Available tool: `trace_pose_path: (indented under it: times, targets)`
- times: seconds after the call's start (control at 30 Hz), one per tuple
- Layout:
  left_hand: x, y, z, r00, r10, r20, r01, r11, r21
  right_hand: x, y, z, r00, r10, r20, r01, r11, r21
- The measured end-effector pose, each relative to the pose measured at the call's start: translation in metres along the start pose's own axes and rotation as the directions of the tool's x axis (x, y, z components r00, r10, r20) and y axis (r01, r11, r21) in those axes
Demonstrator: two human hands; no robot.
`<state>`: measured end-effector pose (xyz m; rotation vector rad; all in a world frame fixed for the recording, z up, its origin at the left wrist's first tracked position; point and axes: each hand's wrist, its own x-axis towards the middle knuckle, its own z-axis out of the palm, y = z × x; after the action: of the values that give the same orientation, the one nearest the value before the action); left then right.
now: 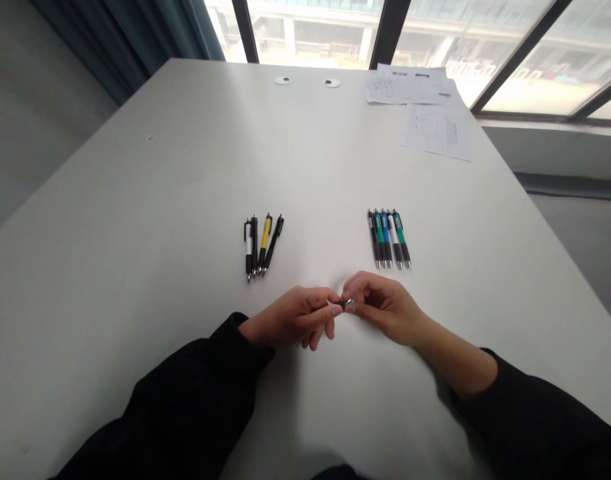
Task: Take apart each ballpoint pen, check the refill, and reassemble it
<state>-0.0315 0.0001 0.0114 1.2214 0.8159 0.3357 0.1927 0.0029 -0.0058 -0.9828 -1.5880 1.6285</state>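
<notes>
Close together above the near part of the table, my left hand (305, 315) and my right hand (382, 303) meet at their fingertips. Between them is a pen (344, 304), mostly covered by the fingers; only a dark piece and a shiny silver end show. Both hands are closed in a pinch on it, the left from one side and the right from the other. Beyond my left hand lie several pens: a white and black pen (248, 248), a yellow pen (266, 240) and black ones, the black pen (274, 244) slanting outward.
A tighter row of pens lies beyond my right hand, with a blue pen (386, 237), a green pen (402, 237) and others side by side. Printed papers (438, 130) rest at the far right of the white table (195, 180). Two white ovals (284, 81) are near the far edge.
</notes>
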Motion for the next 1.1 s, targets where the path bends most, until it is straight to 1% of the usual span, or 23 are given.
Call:
trace_pose_path:
  times: [0.1, 0.23, 0.33, 0.47, 0.57, 0.67, 0.8, 0.93, 1.0, 1.1]
  targets:
    - [-0.0005, -0.0003, -0.0009, 1.0, 0.016, -0.007, -0.015, 0.998, 0.057, 0.0001, -0.0009, 0.0005, 1.0, -0.009, -0.002, 0.009, 1.0, -0.005]
    - [-0.0018, 0.0008, -0.0016, 0.999, 0.012, -0.045, -0.007, 0.993, 0.114, 0.0001, -0.0019, 0.0009, 1.0, -0.011, 0.003, 0.011, 1.0, 0.007]
    - [-0.0016, 0.0003, -0.0016, 0.999, 0.011, -0.042, -0.005, 0.991, 0.137, -0.0004, -0.0011, 0.0007, 1.0, -0.012, 0.0, 0.012, 1.0, 0.002]
    - [0.0007, -0.0043, -0.0009, 0.999, -0.008, -0.034, 0.009, 0.999, 0.042, -0.0008, -0.0002, 0.0, 1.0, -0.017, -0.007, 0.017, 1.0, -0.021]
    - [0.0014, -0.0059, -0.0004, 1.0, 0.0, -0.019, 0.0, 1.0, -0.024, -0.0003, -0.0012, -0.0003, 0.999, -0.029, -0.015, 0.029, 0.999, -0.02]
    - [0.0001, -0.0031, -0.0007, 1.0, 0.019, -0.012, -0.019, 1.0, -0.004, 0.0003, -0.0028, 0.0, 0.999, -0.026, -0.021, 0.025, 1.0, -0.005]
    - [-0.0018, 0.0012, -0.0013, 0.999, 0.018, -0.037, -0.016, 0.998, 0.053, -0.0004, -0.0038, 0.001, 1.0, 0.006, -0.008, -0.006, 1.0, 0.026]
    - [-0.0012, 0.0003, -0.0006, 0.998, 0.039, -0.045, -0.038, 0.999, 0.027, -0.0007, -0.0034, 0.0021, 1.0, 0.02, -0.002, -0.02, 0.999, 0.029]
    - [-0.0006, -0.0004, -0.0001, 0.998, 0.038, -0.046, -0.037, 0.999, 0.017, -0.0001, -0.0035, 0.0021, 1.0, -0.001, -0.026, 0.002, 1.0, 0.007]
    - [0.0, 0.0005, 0.0007, 0.995, 0.022, -0.094, -0.021, 1.0, 0.012, 0.0009, -0.0044, 0.0004, 0.99, -0.066, -0.121, 0.061, 0.997, -0.044]
